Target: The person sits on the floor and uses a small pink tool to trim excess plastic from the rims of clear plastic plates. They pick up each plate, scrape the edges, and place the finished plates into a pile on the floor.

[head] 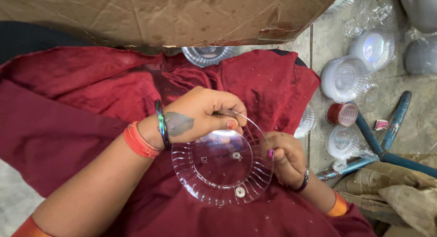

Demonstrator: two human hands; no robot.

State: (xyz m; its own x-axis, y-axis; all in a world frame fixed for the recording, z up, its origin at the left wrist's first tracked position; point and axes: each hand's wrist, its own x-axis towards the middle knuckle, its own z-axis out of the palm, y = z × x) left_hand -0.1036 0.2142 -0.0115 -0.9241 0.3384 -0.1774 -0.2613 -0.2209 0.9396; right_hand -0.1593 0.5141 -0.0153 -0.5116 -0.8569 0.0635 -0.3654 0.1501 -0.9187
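A clear plastic plate with a ribbed rim is held over a dark red cloth in my lap. My left hand, with a dark bangle and an orange band at the wrist, pinches the plate's upper rim. At the plate's right edge, my right hand grips the rim with curled fingers. Two small round silver pieces sit on the plate, one near its centre and one near its lower rim.
A crumpled sheet of brown cardboard lies across the top. Stacks of clear plastic plates and a roll of red tape stand on the floor at right, beside blue metal bars.
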